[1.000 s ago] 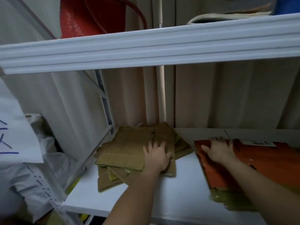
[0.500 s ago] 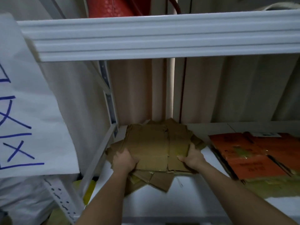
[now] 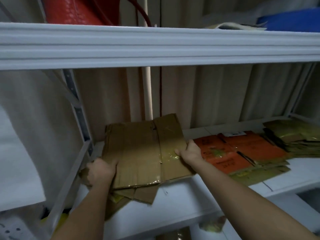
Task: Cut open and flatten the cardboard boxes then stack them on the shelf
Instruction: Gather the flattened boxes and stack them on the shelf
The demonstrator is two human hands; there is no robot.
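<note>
A stack of flattened brown cardboard boxes (image 3: 142, 151) lies on the white shelf (image 3: 174, 207), at its left end against the upright. My left hand (image 3: 100, 172) grips the stack's left edge, thumb on top. My right hand (image 3: 189, 150) grips the right edge, thumb pressed on a strip of shiny tape. More brown flaps stick out from under the top sheet at the front. To the right lies a flattened orange box (image 3: 232, 151) on top of other flat cardboard.
A thick white shelf beam (image 3: 155, 45) crosses overhead with a red bag (image 3: 78, 11) and a blue item (image 3: 290, 18) on it. A pile of yellowish-brown flat boxes (image 3: 294, 134) sits far right. White sheeting (image 3: 20, 153) hangs left. Corrugated wall behind.
My right hand left the orange box and took the brown stack's right edge; my left hand shifted to its left edge. The stack now looks squarer and sits further right in view.
</note>
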